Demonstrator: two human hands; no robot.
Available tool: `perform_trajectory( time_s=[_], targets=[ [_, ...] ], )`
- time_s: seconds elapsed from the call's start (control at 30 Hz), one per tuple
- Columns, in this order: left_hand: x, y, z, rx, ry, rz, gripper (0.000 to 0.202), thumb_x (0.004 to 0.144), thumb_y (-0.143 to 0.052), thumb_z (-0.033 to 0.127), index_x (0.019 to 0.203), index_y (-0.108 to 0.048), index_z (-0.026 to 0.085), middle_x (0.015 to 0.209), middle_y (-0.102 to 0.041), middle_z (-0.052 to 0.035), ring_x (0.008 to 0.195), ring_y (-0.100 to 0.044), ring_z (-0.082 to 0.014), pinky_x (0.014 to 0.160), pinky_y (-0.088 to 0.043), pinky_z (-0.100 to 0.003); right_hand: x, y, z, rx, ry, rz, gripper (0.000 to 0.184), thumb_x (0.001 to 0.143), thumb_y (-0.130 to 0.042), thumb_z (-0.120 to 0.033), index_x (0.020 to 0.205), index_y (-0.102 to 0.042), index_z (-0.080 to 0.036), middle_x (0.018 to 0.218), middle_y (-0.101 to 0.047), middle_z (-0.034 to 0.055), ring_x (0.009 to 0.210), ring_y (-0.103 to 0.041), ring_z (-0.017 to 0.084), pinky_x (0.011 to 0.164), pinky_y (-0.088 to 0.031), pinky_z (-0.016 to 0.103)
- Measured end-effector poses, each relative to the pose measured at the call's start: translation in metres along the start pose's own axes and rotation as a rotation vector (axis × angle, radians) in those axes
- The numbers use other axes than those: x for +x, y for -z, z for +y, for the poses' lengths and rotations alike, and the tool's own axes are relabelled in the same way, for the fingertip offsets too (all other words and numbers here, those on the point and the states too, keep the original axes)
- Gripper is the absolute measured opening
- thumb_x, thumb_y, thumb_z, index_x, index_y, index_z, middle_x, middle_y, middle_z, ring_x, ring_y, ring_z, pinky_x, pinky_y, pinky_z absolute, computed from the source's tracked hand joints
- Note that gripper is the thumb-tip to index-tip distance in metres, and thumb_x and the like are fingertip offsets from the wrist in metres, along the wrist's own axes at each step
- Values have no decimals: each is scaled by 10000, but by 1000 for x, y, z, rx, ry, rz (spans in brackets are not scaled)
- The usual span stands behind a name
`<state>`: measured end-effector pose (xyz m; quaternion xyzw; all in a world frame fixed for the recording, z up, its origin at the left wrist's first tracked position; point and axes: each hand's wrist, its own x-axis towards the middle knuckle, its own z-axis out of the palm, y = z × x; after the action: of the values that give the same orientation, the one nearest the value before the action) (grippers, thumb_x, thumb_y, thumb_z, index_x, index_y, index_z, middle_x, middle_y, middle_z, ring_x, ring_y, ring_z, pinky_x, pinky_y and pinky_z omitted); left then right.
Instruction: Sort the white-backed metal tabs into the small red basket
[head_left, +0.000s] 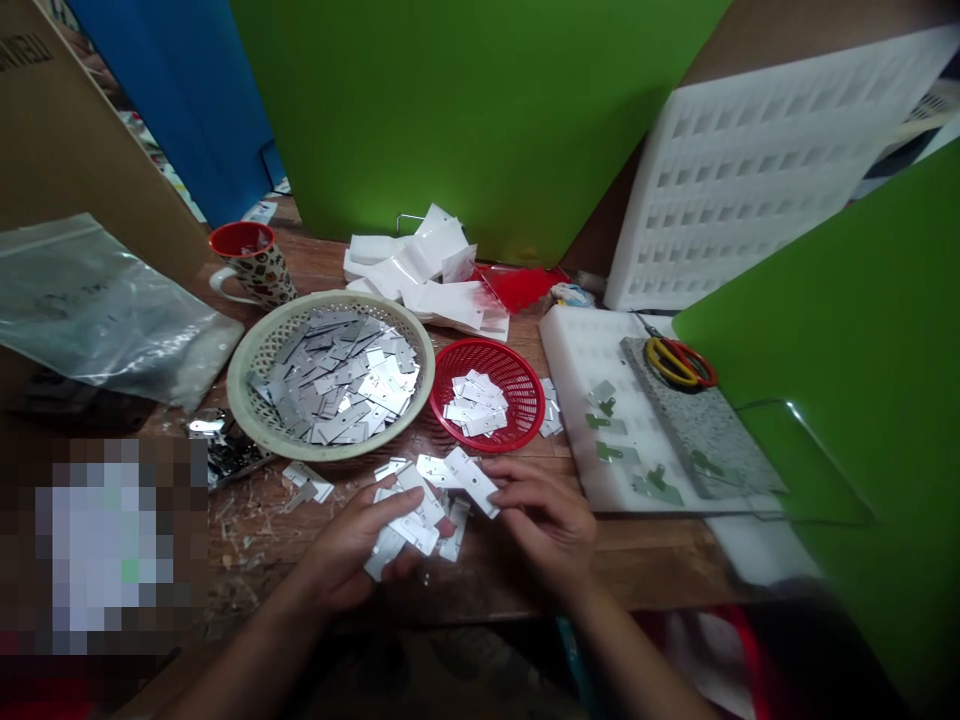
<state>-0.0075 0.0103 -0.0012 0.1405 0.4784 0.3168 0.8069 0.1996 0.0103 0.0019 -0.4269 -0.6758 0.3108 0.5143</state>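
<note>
My left hand [352, 548] holds a small fan of flat white-filmed metal plates [411, 525] over the near edge of the wooden table. My right hand [544, 520] pinches one more plate [471, 480] by its end, right next to the stack. Several loose plates [307, 485] lie on the wood just left of my hands. Behind them a cream basket [255, 350] is full of shiny plates, and a smaller red basket [517, 370] holds a few white-filmed ones.
A red-rimmed mug [251, 262] and a clear plastic bag [97, 310] sit at the left. White peeled film scraps [427, 270] pile at the back. A white foam tray [592, 350] at right carries green-tinted parts, a grey slab [697, 430] and scissors [679, 362]. Green panels stand behind and right.
</note>
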Motion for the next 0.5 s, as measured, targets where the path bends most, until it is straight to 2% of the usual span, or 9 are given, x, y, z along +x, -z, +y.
perform_trajectory(
  time_s=[0.1, 0.2, 0.3, 0.4, 0.5],
  targets=[
    [0, -1, 0, -3, 5, 20, 301, 767, -719, 304, 1007, -586, 179, 797, -704, -49, 414, -564, -79, 327, -366, -148, 9, 3, 6, -68, -12, 32, 229, 794, -601, -58, 851, -689, -261, 1035, -719, 51, 940, -680, 223, 825, -546, 397],
    [1, 0, -2, 16, -4, 18, 293, 762, -723, 316, 986, -583, 190, 863, -710, -59, 480, -610, -101, 338, -372, -149, 29, 8, 15, -201, -22, 65, 211, 819, -563, -83, 889, -674, -248, 1080, -693, 61, 1016, -647, 222, 876, -526, 404],
    [1, 0, -4, 63, -2, -22, 319, 793, -686, 356, 1033, -567, 183, 847, -716, -81, 460, -584, -93, 340, -340, -149, 50, 10, 17, -334, 1, 28, 244, 850, -498, -87, 951, -666, -232, 1123, -665, 76, 1075, -615, 215, 916, -502, 405],
    [0, 1, -5, 123, -28, -115, 346, 826, -639, 390, 1067, -551, 158, 784, -716, -90, 400, -515, -71, 339, -303, -154, 59, 1, 5, -373, 48, -65, 305, 862, -449, -67, 1016, -661, -224, 1139, -632, 87, 1091, -590, 201, 909, -493, 374],
    [-2, 1, -5, 171, -36, -178, 331, 819, -641, 392, 1033, -551, 156, 750, -715, -83, 373, -485, -65, 339, -301, -158, 56, -14, -13, -286, 2, -291, 269, 884, -483, -122, 1068, -656, -212, 1016, -625, 82, 976, -606, 188, 832, -503, 328]
  ],
)
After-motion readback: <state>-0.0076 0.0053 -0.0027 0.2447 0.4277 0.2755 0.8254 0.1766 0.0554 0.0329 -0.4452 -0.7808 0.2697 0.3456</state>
